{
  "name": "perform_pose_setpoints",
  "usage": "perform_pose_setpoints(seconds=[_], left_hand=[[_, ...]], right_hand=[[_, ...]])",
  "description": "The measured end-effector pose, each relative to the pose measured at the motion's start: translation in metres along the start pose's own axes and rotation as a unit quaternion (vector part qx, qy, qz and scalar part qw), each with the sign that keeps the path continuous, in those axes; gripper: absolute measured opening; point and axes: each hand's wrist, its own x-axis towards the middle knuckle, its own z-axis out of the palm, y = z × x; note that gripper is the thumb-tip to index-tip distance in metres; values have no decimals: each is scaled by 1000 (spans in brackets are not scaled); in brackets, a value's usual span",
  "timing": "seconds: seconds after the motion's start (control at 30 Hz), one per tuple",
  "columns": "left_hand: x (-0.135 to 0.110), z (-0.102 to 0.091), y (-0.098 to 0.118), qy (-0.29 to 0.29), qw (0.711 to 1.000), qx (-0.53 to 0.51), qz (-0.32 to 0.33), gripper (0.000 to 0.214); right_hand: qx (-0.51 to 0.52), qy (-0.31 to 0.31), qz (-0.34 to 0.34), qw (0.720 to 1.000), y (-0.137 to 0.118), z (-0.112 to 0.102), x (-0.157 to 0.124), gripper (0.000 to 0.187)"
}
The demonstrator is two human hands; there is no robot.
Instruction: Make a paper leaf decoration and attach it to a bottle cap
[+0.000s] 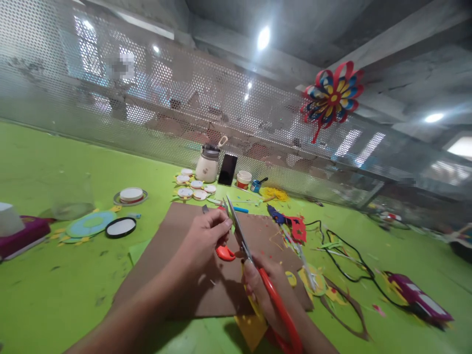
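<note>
Two blades (240, 237): parted; we should mind our left fingertips.
Right grip (254, 282): holding the scissors (273, 291).
Left grip (212, 231): curled; we cannot tell its contents.
Cardboard (158, 270): beneath both.

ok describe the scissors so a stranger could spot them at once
On the green table lies a brown board. Above it, the right hand holds the scissors, silver blades pointing away from the person. Their long red-orange handle sets them apart from the small orange piece near the left hand.
</note>
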Motion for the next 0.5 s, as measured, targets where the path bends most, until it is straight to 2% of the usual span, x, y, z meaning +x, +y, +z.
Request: perform_pose_setpoints(seconds=[0.13, 0.5], left_hand=[[0, 0, -2, 4, 1000, 5, 10, 22], [-5, 2, 8, 34, 999, -18, -6, 20]], right_hand=[[1, 13, 4, 1000, 1, 1, 1, 58], [5, 20, -14, 1000, 3, 5, 2, 56]])
